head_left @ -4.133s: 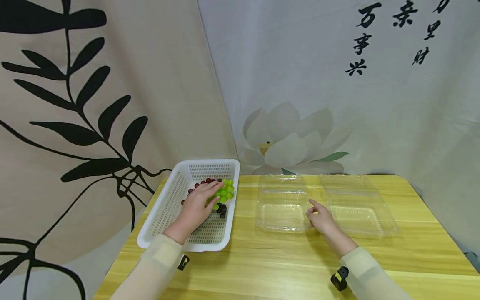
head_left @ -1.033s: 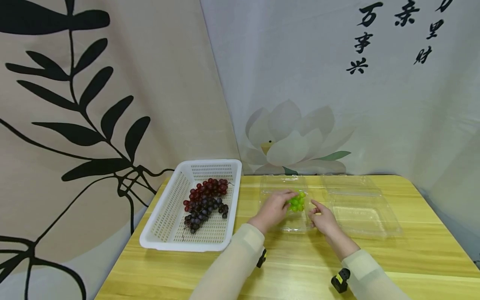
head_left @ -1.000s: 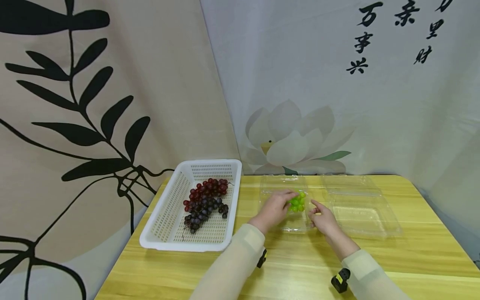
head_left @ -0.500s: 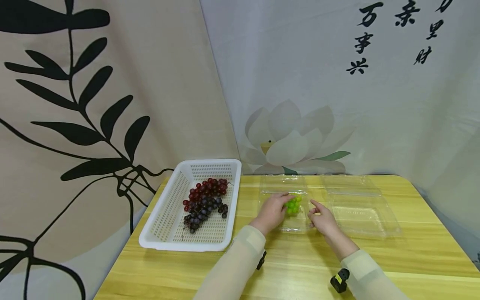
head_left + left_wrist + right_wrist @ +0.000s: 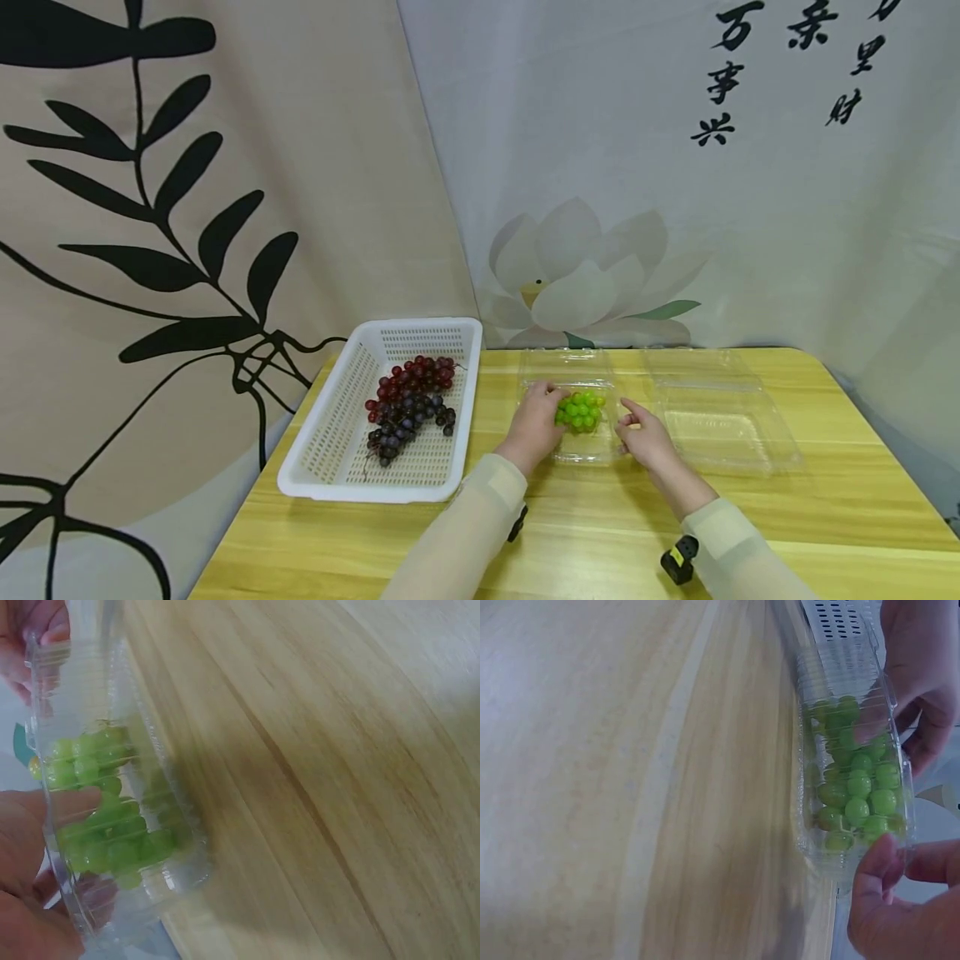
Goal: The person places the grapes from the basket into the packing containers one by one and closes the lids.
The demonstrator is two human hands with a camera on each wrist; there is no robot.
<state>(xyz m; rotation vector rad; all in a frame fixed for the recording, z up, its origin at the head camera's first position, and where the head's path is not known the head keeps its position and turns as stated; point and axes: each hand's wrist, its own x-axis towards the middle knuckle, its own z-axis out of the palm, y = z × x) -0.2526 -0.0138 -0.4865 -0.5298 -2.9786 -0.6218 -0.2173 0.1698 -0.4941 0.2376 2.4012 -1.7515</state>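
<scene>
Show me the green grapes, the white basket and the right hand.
Green grapes (image 5: 581, 412): head view, middle of bunch.
White basket (image 5: 367, 493): head view, near rim.
Right hand (image 5: 647, 436): head view, back of hand.

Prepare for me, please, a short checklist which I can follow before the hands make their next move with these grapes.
1. Green grapes inside the left clear container: ok.
2. Right hand steadying that container: ok, thumb and finger pinch its rim.
3. Left hand out of the container: not ok, it reaches in at the green grapes.
4. Right clear container open and without grapes: ok.
5. Red grapes and dark grapes in the white basket: ok.
6. Every green grape firm on its stem: cannot tell.
</scene>
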